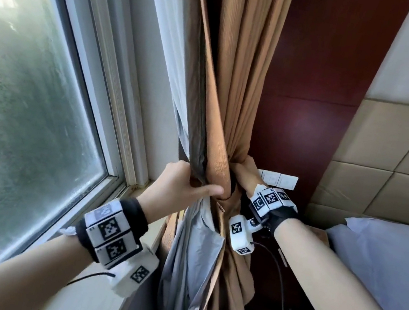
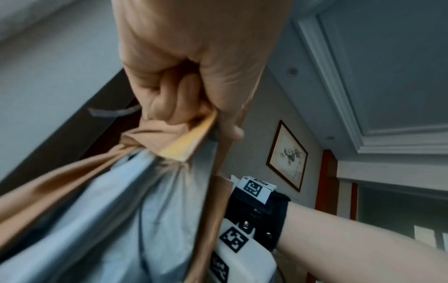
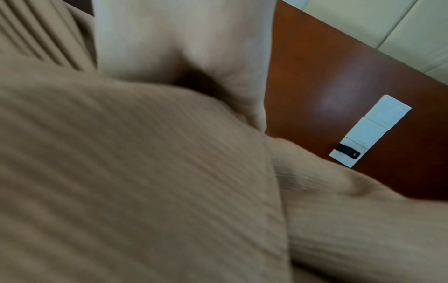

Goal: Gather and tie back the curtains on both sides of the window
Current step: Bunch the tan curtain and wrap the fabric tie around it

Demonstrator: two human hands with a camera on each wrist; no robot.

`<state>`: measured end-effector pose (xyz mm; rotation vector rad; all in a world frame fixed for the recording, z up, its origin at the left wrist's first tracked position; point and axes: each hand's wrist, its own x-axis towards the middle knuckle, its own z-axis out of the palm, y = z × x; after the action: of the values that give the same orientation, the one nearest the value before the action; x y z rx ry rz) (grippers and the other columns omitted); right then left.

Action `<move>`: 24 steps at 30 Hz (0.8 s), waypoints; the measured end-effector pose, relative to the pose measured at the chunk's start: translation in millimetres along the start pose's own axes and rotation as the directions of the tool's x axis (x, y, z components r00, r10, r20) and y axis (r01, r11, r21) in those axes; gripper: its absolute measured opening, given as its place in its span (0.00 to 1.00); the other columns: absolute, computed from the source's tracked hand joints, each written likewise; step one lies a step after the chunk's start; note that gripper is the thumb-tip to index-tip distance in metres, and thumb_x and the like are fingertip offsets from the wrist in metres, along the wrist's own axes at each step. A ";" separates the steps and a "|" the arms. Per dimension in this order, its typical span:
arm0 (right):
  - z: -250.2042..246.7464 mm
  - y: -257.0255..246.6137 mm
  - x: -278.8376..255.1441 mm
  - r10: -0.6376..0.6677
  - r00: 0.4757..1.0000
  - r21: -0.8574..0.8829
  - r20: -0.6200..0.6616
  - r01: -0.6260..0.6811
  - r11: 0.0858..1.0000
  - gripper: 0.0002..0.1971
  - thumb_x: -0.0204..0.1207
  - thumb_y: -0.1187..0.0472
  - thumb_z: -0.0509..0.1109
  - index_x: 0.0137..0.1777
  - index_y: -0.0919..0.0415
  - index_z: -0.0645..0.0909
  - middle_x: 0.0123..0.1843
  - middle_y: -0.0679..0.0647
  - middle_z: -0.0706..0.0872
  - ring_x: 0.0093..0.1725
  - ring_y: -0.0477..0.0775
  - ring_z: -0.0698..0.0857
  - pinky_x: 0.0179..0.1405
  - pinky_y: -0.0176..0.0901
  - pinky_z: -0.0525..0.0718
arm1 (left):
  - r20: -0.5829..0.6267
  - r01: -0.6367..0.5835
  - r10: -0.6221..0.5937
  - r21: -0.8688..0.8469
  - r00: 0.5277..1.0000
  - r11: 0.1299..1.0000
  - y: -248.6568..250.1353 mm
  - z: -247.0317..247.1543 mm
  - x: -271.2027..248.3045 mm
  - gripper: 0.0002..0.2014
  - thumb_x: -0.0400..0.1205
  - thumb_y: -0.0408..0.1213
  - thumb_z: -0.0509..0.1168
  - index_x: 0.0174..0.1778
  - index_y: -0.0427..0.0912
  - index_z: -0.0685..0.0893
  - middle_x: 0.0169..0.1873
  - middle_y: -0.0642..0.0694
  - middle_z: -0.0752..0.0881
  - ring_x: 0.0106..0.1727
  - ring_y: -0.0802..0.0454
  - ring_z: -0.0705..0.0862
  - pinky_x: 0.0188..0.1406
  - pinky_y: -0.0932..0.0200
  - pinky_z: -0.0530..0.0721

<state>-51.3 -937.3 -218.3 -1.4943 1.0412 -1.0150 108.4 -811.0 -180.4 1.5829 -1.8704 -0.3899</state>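
Note:
A tan ribbed curtain with a grey lining hangs bunched to the right of the window. My left hand grips the bunch from the window side, thumb stretched across its front. In the left wrist view its fingers curl round tan folds and the grey lining. My right hand reaches round the far side of the bunch; its fingers are hidden behind the cloth. The right wrist view shows my right hand pressed into the curtain. No tie-back is clearly visible.
The window sill runs below my left forearm. A dark red wood panel with white wall switches stands behind the curtain. A padded headboard and a bed with a pale pillow lie to the right. A black cable hangs below my right wrist.

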 end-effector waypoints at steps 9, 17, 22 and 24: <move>-17.9 3.9 -22.7 -0.036 0.992 -0.279 0.120 0.068 0.958 0.32 0.79 0.66 0.67 0.81 0.57 0.60 0.71 0.49 0.76 0.73 0.48 0.74 0.70 0.39 0.72 | -0.130 0.162 -0.146 0.122 0.981 0.979 -7.7 6.3 9.9 0.14 0.78 0.42 0.71 0.31 0.39 0.78 0.26 0.49 0.80 0.35 0.45 0.80 0.32 0.61 0.70; 4.6 0.9 -72.1 -0.393 0.914 -0.470 0.096 0.390 0.792 0.45 0.74 0.75 0.62 0.86 0.60 0.42 0.86 0.56 0.51 0.85 0.49 0.52 0.77 0.24 0.46 | -0.128 0.173 -0.165 0.053 0.978 0.984 -9.1 14.4 18.4 0.12 0.77 0.40 0.69 0.31 0.37 0.82 0.29 0.43 0.85 0.37 0.42 0.85 0.34 0.55 0.82; -12.4 28.3 -84.6 -0.439 0.834 -0.524 0.334 0.552 0.649 0.38 0.77 0.71 0.65 0.72 0.34 0.52 0.86 0.57 0.55 0.79 0.55 0.70 0.75 0.49 0.75 | -0.093 0.151 -0.143 0.091 0.985 0.984 -13.1 8.1 19.2 0.11 0.77 0.41 0.70 0.34 0.37 0.84 0.31 0.43 0.86 0.37 0.42 0.84 0.34 0.58 0.79; -17.6 31.3 -78.0 -0.495 0.809 -0.501 0.317 0.587 0.636 0.34 0.77 0.69 0.71 0.68 0.35 0.57 0.84 0.58 0.59 0.70 0.57 0.81 0.64 0.55 0.85 | -0.068 0.135 -0.128 0.113 0.989 0.984 -13.1 5.9 18.6 0.08 0.77 0.41 0.70 0.39 0.39 0.86 0.35 0.43 0.87 0.39 0.43 0.84 0.37 0.58 0.79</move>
<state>-93.0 -871.0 -253.4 -2.4724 0.8294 -1.0015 113.4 -832.9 -187.4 1.7828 -1.7770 -0.2900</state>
